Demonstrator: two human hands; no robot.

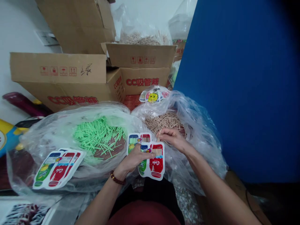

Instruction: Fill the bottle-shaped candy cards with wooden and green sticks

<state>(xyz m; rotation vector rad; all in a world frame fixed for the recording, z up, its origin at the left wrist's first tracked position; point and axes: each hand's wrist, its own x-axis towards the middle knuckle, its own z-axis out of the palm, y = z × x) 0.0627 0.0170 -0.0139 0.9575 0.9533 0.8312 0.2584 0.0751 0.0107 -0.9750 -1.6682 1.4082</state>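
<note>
My left hand (134,157) is closed on a bottle-shaped printed candy packet (156,165), half green and half red with "Cola" on it. Thin brown sticks show in the packet's upper window. Another such packet (133,139) lies just behind it. At the packet's top edge, my right hand (172,138) pinches a few thin brown candy sticks (158,136). Behind that hand, a heap of brown sticks (164,121) fills an open clear plastic bag (201,125). To the left, a clear bag (58,122) holds loose green sticks (96,134).
Several like packets (57,168) are stacked at the left on the bag. Open cardboard boxes (77,73) stand behind, with more printed packets (153,95) before them. A tall blue panel (234,93) closes off the right side. A patterned cloth (25,214) lies lower left.
</note>
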